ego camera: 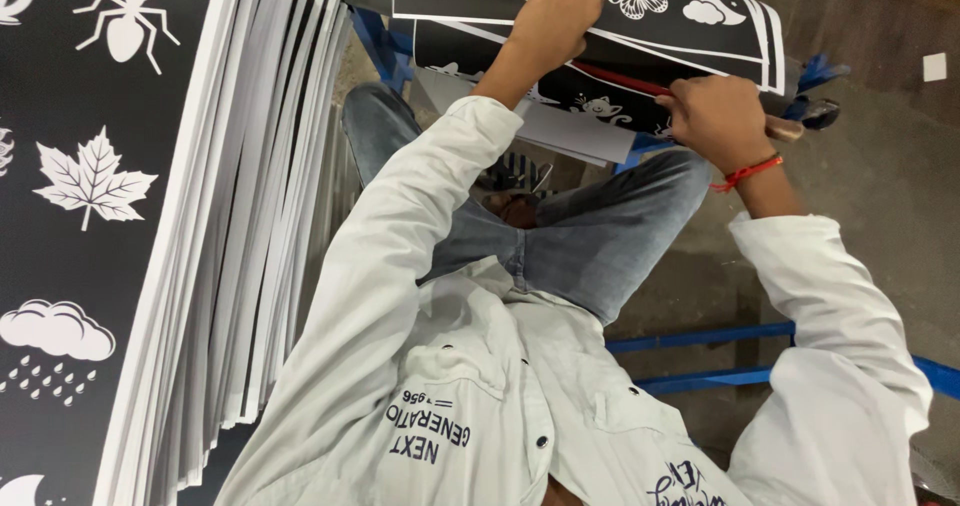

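**A:** What's the setting?

**B:** A bare grey concrete floor [880,176], with blue metal bars [700,338] running below the right forearm. The person sits with their knees in jeans under both hands.

**A:** What's the biggest thing in view?

**B:** A tall stack of printed sheets [230,216], well off to the outer side of the left hand. The sheets are black with white edges fanned out. The top one carries white signs: an ant, a maple leaf, and a cloud with raindrops.

**A:** And what is being worked on?

**B:** A smaller bundle of sheets [680,11] lies across the knees, under and just beyond both hands. It is the same black stock, showing a white butterfly and a cloud beyond the left hand and a small white cat figure between the hands.

**A:** How are the hands set?

**B:** The left hand [552,18] is clenched in a fist over the bundle's edge. The right hand [712,118] is closed around a wooden-handled tool [786,129], with a thin red strip [620,78] running from it toward the left hand. I can't tell what the tool's working end is.

**A:** What would help do this step well?

**B:** I'd keep the left fist pressing hard so the sheets can't slide, and keep the tool level with the edge and clear of the knee.

**A:** Anything smaller?

**B:** A red thread [748,172] on the right wrist, and a small white square [934,66] on the floor beyond the right hand.
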